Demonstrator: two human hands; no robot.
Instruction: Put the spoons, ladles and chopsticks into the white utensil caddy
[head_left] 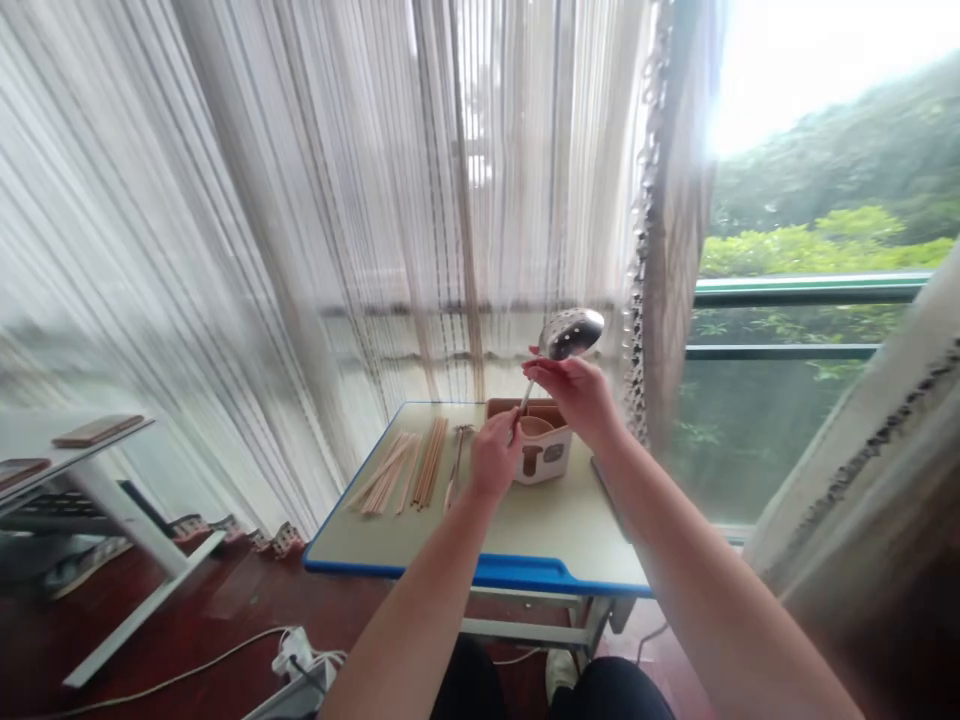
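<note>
A metal slotted ladle (571,333) with holes in its bowl is held tilted above the table, bowl uppermost. My left hand (496,450) is closed around the lower part of its handle. Just below the bowl, my right hand (576,392) pinches the handle's upper end. Behind and under my hands stands a white and brown storage box (546,460) with compartments, partly hidden by them. Left of my left hand lies a long metal utensil (456,460), its far end resembling a spaghetti server. Beside it are several brown chopsticks (430,465) and a loose pile of paler sticks (388,475).
The cream table (360,540) has a blue edge. A dark flat object (609,490) lies along its right side, partly covered by my right arm. Another white desk (90,455) stands at the left. A power strip with cables (300,660) is on the floor. Sheer curtains hang behind.
</note>
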